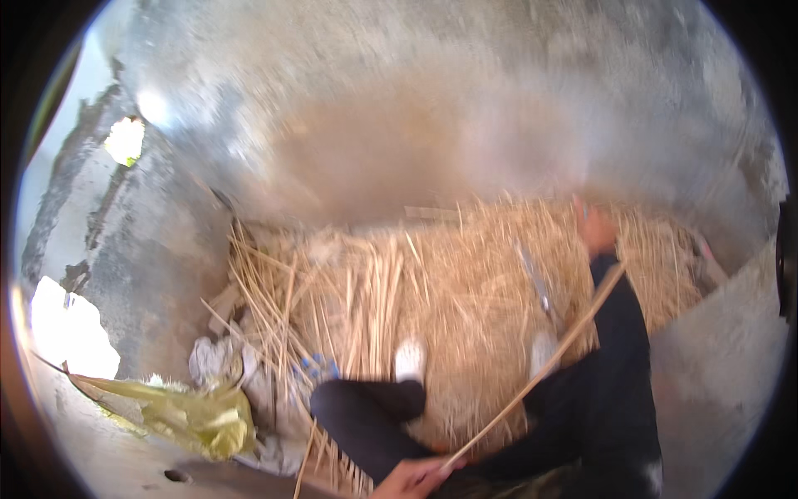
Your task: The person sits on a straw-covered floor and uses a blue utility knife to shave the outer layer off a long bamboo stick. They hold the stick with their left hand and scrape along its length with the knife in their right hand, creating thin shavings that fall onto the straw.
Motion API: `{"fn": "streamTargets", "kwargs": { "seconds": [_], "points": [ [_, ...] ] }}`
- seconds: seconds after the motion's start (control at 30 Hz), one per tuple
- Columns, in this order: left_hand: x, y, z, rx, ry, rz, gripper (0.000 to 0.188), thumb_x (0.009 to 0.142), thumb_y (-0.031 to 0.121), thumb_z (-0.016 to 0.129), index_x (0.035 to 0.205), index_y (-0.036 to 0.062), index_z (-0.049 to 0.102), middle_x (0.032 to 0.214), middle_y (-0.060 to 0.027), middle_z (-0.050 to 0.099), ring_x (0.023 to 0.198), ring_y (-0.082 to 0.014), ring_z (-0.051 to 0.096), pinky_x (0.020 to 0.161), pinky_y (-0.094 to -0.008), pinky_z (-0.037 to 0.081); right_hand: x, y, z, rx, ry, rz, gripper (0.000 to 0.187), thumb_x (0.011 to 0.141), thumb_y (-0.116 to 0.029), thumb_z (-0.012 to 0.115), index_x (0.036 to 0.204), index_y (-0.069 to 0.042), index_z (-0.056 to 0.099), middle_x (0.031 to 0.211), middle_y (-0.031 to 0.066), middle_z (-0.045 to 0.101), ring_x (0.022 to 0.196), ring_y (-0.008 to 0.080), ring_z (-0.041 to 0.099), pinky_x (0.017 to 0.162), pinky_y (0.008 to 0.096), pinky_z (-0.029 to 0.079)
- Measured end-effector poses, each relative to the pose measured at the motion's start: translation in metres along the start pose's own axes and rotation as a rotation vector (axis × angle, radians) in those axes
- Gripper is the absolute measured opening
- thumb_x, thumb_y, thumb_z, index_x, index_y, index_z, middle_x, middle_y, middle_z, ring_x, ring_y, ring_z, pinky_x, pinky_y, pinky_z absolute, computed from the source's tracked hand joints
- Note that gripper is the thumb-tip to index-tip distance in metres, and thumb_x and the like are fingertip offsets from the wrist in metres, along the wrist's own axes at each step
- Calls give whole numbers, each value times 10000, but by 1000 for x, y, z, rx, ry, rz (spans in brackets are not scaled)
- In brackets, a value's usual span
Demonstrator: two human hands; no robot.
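My left fingers [432, 472] close around the near end of a long thin stick [540, 374], with my left hand [411, 480] low at the bottom edge of the view, just in front of my dark trouser legs. The stick runs up and to the right from that grip, slanting across my right arm in its dark sleeve [619, 333]. That arm is stretched far forward, and my right hand [594, 226] reaches out over the straw heap [465, 283]; the view is too blurred there for me to tell whether its fingers are open or closed, or whether they hold anything. A thin grey blade-like strip [536, 279] lies on the straw just left of my right arm. My two feet in white shoes [410, 359] rest on the straw, knees bent. To the left, loose pale reed stalks [274, 308] lie fanned over the edge of the heap. Beside them sits a crumpled yellow plastic bag [187, 416] next to a greyish cloth bundle [218, 359]; I cannot see what either one holds. Rough grey concrete walls [416, 100] close in around the heap.
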State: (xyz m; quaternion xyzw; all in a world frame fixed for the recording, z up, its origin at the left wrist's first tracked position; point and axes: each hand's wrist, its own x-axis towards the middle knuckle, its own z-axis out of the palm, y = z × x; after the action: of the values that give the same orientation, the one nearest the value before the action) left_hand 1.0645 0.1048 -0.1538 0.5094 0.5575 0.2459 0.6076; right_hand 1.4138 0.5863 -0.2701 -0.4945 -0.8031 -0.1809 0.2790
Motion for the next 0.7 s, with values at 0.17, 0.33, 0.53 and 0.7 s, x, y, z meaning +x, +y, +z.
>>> {"fn": "streamTargets", "kwargs": {
  "seconds": [0.17,0.33,0.53,0.7],
  "points": [
    [49,11,-35,-296,329,22,317,1041,180,470,1257,-12,599,639,88,406,550,2,328,493,-186,257,8,-110,-5,239,-219,548,761,936,-683,342,737,-24,667,666,218,630,636,387,635,576,503,468],
    [80,25,-34,-371,308,141,353,1045,196,466,1312,-17,551,627,95,357,535,0,308,484,-188,246,19,-140,-56,439,-292,385,772,926,-717,339,674,-41,614,559,150,575,542,342,598,521,470,446],
    [108,33,-34,-435,317,238,374,1045,198,463,1338,-27,522,626,90,357,532,-2,315,483,-189,247,1,-197,-96,614,-131,-66,677,842,-741,503,618,-111,608,466,66,509,415,244,536,425,380,405],
    [118,54,-29,-363,364,233,364,1043,192,467,1341,-8,530,636,92,363,549,0,317,493,-192,251,-15,-238,-123,654,-50,-330,687,807,-761,537,572,-115,556,488,65,529,408,221,541,413,360,413]
  ]
}}
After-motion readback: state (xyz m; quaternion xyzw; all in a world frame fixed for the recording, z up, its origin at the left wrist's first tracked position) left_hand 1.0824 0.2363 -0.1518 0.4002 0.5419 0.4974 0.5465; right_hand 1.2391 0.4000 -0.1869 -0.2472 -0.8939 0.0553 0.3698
